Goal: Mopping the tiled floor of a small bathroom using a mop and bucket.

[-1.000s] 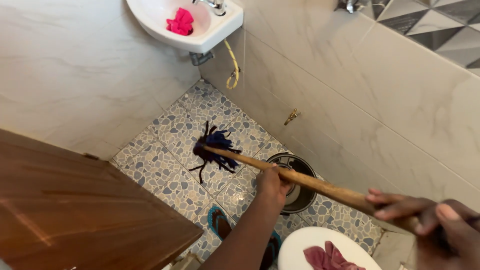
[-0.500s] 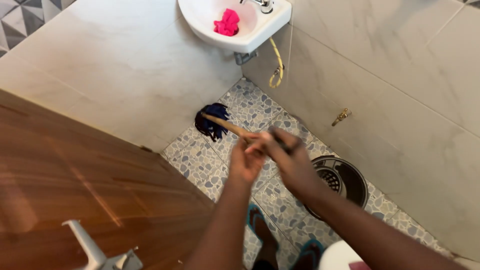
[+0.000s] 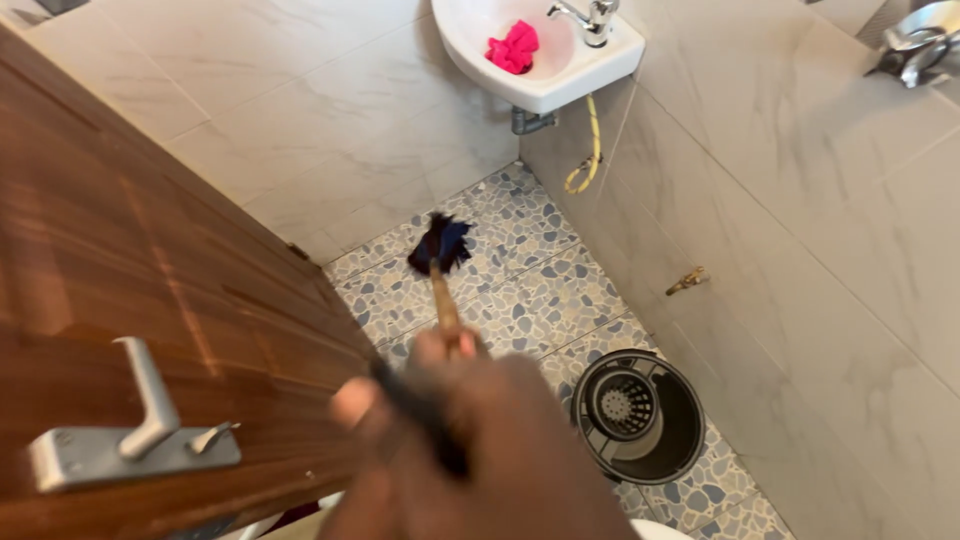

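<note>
Pebble-tiled floor (image 3: 540, 290), mop (image 3: 440, 245) on it.

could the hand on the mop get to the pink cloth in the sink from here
Probably not without stepping closer. The hand is wrapped round the mop handle, close to the camera, while the pink cloth lies in the sink on the far wall. Nothing blocks the way, though.

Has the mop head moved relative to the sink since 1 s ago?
Yes. The mop head has moved across the pebble floor toward the wall under the sink, away from the bucket. It now lies near the corner by the door.
</note>
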